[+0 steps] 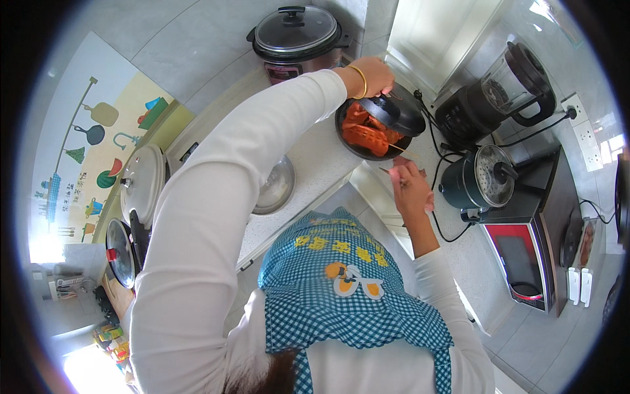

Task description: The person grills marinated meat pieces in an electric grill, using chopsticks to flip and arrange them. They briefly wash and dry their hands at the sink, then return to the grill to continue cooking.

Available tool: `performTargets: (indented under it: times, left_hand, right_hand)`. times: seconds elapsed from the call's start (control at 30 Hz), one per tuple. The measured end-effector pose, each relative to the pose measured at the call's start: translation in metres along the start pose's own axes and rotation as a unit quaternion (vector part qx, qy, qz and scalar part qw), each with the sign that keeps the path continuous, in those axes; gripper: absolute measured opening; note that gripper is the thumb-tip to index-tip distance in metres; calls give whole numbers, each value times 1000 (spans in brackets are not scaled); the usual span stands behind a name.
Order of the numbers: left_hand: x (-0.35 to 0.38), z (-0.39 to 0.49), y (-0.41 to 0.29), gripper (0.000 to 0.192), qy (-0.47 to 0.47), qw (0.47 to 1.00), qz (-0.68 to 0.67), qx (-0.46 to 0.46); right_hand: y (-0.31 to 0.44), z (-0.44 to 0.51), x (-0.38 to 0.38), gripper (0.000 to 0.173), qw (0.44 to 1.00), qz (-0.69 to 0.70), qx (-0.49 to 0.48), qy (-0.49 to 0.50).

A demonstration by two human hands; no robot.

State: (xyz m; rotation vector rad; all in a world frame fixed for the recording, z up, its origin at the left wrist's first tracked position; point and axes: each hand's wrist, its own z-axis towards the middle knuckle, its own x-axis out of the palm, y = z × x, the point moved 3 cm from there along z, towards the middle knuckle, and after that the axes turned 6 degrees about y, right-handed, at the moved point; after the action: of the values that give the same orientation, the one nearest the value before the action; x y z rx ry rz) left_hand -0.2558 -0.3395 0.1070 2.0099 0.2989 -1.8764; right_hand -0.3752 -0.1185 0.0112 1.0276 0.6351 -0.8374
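A round black pan (372,156) on the counter holds several pieces of red-orange coated meat (365,139). My left hand (371,76), with a gold bangle at the wrist, is above its far side with the fingers curled. Just below those fingers are a glossy black rounded piece (381,110) and a tilted dark disc (412,114) like a lid; what the fingers grip is unclear. A pale thin stick (397,147) juts out over the pan's near right rim. Close to that rim, my right hand (411,189) pinches a thin brownish stick (384,170).
An electric pressure cooker (295,37) stands behind the pan. On the right are a blender (492,96), a small dark-green electric pot (475,180), black cords (434,197) and a red-fronted microwave (517,256). A metal bowl (278,189) sits left, partly behind my left sleeve.
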Motion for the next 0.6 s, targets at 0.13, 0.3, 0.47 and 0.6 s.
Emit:
performTargets:
  times: [0.13, 0.3, 0.47, 0.6]
  left_hand:
    - [-2, 3, 1, 5, 12, 1000, -1, -7]
    - [-3, 4, 1, 4, 11, 1000, -3, 5]
    - [-5, 1, 0, 4, -3, 1000, -12, 4]
    - [-7, 0, -1, 4, 4, 1000, -5, 8]
  right_hand:
    - [22, 13, 23, 14, 995, 92, -28, -27]
    - [9, 37, 66, 18, 981, 183, -4, -69]
    - [-13, 42, 94, 22, 975, 198, 41, -96]
    - [-23, 39, 108, 23, 961, 233, 69, -133]
